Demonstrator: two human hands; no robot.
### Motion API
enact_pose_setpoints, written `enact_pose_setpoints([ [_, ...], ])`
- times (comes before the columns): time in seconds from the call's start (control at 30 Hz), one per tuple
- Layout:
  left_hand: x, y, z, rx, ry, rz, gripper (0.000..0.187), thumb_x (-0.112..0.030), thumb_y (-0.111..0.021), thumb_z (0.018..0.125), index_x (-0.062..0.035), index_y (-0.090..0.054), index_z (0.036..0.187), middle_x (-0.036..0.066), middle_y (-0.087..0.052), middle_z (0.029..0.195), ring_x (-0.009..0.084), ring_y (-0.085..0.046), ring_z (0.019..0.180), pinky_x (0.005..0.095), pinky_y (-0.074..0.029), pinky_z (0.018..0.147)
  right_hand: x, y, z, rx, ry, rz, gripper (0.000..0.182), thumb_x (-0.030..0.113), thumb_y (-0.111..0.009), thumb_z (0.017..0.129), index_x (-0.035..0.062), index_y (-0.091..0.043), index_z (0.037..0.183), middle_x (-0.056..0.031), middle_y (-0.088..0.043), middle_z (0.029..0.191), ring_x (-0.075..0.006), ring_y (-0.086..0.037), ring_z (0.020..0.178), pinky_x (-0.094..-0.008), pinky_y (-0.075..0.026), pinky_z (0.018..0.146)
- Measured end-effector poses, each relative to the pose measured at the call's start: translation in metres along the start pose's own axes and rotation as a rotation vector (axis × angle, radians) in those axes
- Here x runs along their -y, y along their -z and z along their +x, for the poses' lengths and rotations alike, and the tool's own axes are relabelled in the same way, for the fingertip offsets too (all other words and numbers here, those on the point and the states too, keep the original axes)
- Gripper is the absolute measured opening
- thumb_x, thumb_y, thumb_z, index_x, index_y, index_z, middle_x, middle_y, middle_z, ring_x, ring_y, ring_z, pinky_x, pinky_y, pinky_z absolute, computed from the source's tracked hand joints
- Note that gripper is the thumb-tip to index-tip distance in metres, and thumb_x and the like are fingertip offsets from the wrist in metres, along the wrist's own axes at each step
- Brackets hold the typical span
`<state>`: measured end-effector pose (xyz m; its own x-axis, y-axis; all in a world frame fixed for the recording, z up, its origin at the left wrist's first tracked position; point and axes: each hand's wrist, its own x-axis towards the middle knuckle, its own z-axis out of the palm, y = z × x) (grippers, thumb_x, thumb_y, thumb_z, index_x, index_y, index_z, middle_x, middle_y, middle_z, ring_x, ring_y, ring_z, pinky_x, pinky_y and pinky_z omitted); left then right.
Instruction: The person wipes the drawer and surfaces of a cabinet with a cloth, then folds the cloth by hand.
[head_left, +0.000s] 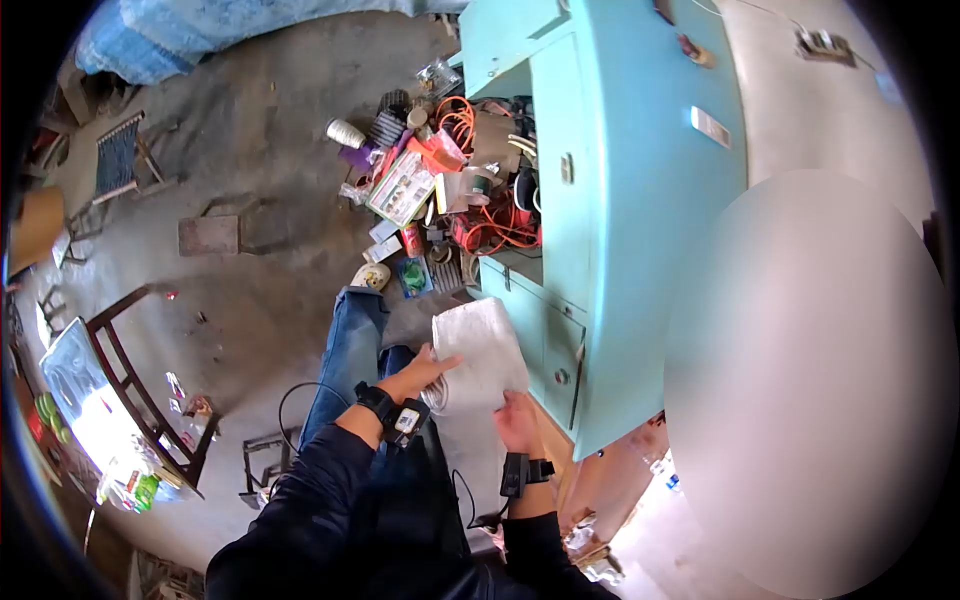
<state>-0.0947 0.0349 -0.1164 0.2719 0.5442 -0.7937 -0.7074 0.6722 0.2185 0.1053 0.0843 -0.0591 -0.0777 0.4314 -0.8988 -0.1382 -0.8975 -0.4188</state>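
A folded off-white cloth (480,345) is spread between my hands, above my knees and beside the turquoise cabinet (625,230). My left hand (425,375) grips its left edge, thumb lying on top and the fingers hidden underneath, where several layers show as a rolled fold. At the lower right corner, my right hand (515,422) pinches the cloth between thumb and fingers. Both wrists carry black straps with small devices and cables.
A pile of goods spills from the cabinet's open compartment onto the floor, with an orange cable (458,122), a white spool (345,133) and boxes. A small stool (210,236) stands at left. A glass-topped table (85,390) is at lower left. A large blurred area covers the right side.
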Motion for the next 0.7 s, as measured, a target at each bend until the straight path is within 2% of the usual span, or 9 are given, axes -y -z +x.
enact_pose_setpoints([
  [0.07,-0.007,0.003,0.006,0.124,0.118,-0.223,0.054,-0.030,-0.055,0.073,0.0031,-0.034,0.110,0.013,-0.046,0.104,0.0173,-0.050,0.086,0.0281,-0.042,0.071,-0.022,0.038,0.022,-0.033,-0.079,-0.014,0.025,0.006,-0.044,0.073,0.0050,-0.045,0.098,-0.0026,-0.050,0.097,-0.0163,-0.047,0.088,-0.0305,-0.040,0.070],
  [0.1,-0.008,0.005,0.012,0.251,0.224,-0.422,0.047,-0.028,-0.054,0.074,0.0033,-0.040,0.106,0.012,-0.050,0.099,0.0171,-0.052,0.083,0.0282,-0.043,0.069,-0.035,0.052,0.027,-0.081,0.152,-0.731,0.023,0.008,-0.044,0.074,0.0057,-0.046,0.096,-0.0022,-0.050,0.095,-0.0164,-0.048,0.087,-0.0301,-0.040,0.069],
  [0.13,0.000,0.009,0.020,0.241,0.245,-0.434,0.035,-0.025,-0.053,0.075,0.0019,-0.048,0.097,0.010,-0.055,0.088,0.0174,-0.055,0.077,0.0295,-0.045,0.068,-0.040,0.051,0.031,-0.116,0.391,-1.449,0.021,0.010,-0.043,0.075,0.0063,-0.047,0.095,-0.0017,-0.051,0.093,-0.0165,-0.048,0.086,-0.0296,-0.041,0.068],
  [0.17,0.013,0.011,0.023,0.247,0.244,-0.456,0.035,-0.025,-0.053,0.075,0.0019,-0.048,0.097,0.010,-0.055,0.088,0.0174,-0.055,0.077,0.0295,-0.045,0.068,-0.043,0.051,0.035,-0.115,0.384,-1.472,0.021,0.010,-0.043,0.075,0.0063,-0.047,0.095,-0.0017,-0.051,0.093,-0.0165,-0.048,0.086,-0.0296,-0.041,0.068],
  [0.27,0.033,0.005,0.019,0.085,0.096,-0.538,0.031,-0.013,-0.058,0.070,0.0030,-0.049,0.095,0.011,-0.055,0.088,0.0191,-0.056,0.073,0.0314,-0.047,0.064,-0.045,0.008,0.025,-0.107,-0.048,-0.663,0.020,0.013,-0.042,0.075,0.0074,-0.047,0.094,-0.0033,-0.051,0.090,-0.0163,-0.048,0.084,-0.0299,-0.039,0.068],
  [0.33,0.055,0.013,0.020,-0.001,0.102,-0.511,0.031,-0.010,-0.058,0.069,0.0027,-0.049,0.095,0.011,-0.055,0.087,0.0194,-0.056,0.073,0.0315,-0.047,0.064,-0.045,-0.013,0.022,-0.105,-0.310,-0.100,0.020,0.015,-0.042,0.076,0.0081,-0.048,0.094,-0.0043,-0.051,0.088,-0.0163,-0.047,0.082,-0.0300,-0.038,0.068],
  [0.47,0.076,0.027,0.039,-0.180,0.106,-0.489,0.029,-0.002,-0.057,0.066,0.0010,-0.049,0.094,0.010,-0.055,0.085,0.0193,-0.056,0.072,0.0308,-0.046,0.064,-0.044,-0.007,0.033,-0.220,-0.369,-0.088,0.025,0.016,-0.038,0.079,0.0056,-0.043,0.100,-0.0069,-0.045,0.104,-0.0173,-0.043,0.095,-0.0323,-0.034,0.082],
  [0.57,0.072,0.024,0.078,-0.126,0.030,-0.392,0.032,-0.001,-0.056,0.066,0.0000,-0.046,0.097,0.009,-0.054,0.086,0.0185,-0.055,0.073,0.0309,-0.046,0.064,-0.034,0.004,0.059,-0.197,-0.340,0.023,0.028,0.016,-0.040,0.078,0.0034,-0.042,0.103,-0.0081,-0.045,0.107,-0.0190,-0.042,0.098,-0.0333,-0.033,0.084],
  [0.7,-0.023,-0.015,0.102,-0.057,-0.203,-0.288,0.042,0.000,-0.051,0.067,-0.0012,-0.039,0.107,0.007,-0.052,0.091,0.0140,-0.052,0.077,0.0250,-0.043,0.066,0.018,-0.031,0.092,-0.012,-0.063,0.240,0.031,0.016,-0.040,0.078,0.0004,-0.041,0.104,-0.0107,-0.045,0.109,-0.0211,-0.043,0.100,-0.0358,-0.033,0.087],
])
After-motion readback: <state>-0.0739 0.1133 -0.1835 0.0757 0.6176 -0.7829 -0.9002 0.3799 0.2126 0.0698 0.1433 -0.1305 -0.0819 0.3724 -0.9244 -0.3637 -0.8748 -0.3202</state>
